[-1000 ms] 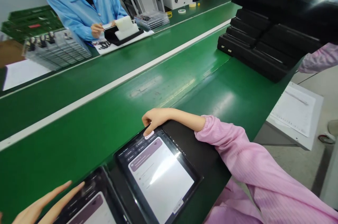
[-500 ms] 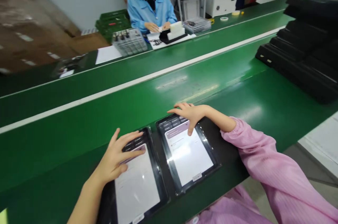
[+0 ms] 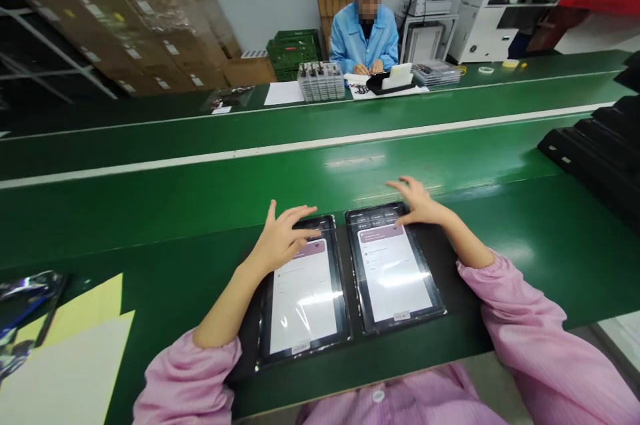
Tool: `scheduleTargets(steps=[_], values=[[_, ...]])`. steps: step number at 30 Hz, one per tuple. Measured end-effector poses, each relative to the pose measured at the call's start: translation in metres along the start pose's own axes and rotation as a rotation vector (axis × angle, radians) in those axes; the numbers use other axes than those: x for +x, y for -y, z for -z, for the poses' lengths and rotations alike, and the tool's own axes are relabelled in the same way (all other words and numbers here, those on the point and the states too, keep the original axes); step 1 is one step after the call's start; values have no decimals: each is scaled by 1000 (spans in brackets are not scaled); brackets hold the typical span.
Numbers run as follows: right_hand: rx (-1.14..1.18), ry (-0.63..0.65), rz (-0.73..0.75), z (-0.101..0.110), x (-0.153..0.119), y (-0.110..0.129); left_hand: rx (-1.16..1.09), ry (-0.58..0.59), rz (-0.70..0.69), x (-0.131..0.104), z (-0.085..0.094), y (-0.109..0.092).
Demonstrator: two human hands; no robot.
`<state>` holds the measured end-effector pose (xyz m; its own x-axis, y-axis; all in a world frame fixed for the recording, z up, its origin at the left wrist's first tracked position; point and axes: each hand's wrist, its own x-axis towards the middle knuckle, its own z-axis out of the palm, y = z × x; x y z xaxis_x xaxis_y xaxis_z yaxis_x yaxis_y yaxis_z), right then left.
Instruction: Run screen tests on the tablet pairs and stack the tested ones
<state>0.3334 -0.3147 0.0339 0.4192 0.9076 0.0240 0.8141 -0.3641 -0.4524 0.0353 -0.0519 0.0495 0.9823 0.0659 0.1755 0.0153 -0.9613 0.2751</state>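
Two tablets with lit screens lie side by side on a black mat (image 3: 345, 258) on the green bench. My left hand (image 3: 283, 238) is over the upper part of the left tablet (image 3: 305, 298), fingers spread. Above the top right corner of the right tablet (image 3: 395, 271) is my right hand (image 3: 417, 201), its fingers apart and its thumb near the screen's purple banner. Whether either hand's fingertips touch the glass I cannot tell. Both screens show a mostly white page with a dark strip on top. Neither hand holds anything.
Yellow and white sheets (image 3: 75, 358) lie at the left beside a dark wrapped item (image 3: 30, 298). Black cases (image 3: 595, 145) are stacked at the right. Across a white divider strip (image 3: 280, 146), a person in blue (image 3: 365, 38) sits behind a clear parts organizer (image 3: 321, 81).
The view has swung left, so the tablets appear farther right and the sheets show at the left. My right thumb has risen from mid-screen towards the top corner; both hands remain spread.
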Motion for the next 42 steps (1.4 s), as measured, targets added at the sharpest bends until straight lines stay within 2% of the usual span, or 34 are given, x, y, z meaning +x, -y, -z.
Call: scheduleTargets(steps=[2,4,7,9,11,14,16,20,26,30,37,42], values=[[32,-281,-139,4,-5,-12,61,-63,81,-1,-1,-1],[128,-415,-162,8,-16,-17,62,-60,108,-2,-2,-4],[248,-383,-51,7,-43,-5,32,16,96,-1,-1,-12],[237,-373,-16,0,-62,9,17,67,67,0,-1,-16],[177,-380,-68,-10,-75,21,1,107,20,1,-1,-19],[56,-358,-224,-23,-84,23,-1,150,-56,3,-3,-23],[11,-334,-276,-28,-86,19,2,183,-90,5,-5,-26],[50,-298,-291,-31,-86,11,15,233,-103,8,-9,-34],[120,-349,-316,-36,-86,7,110,191,-12,9,-15,-39],[135,-372,-306,-40,-87,5,153,206,-12,12,-14,-42],[122,-370,-296,-45,-87,-4,137,264,9,17,-11,-39],[120,-348,-298,-42,-88,1,107,225,34,13,-15,-35]])
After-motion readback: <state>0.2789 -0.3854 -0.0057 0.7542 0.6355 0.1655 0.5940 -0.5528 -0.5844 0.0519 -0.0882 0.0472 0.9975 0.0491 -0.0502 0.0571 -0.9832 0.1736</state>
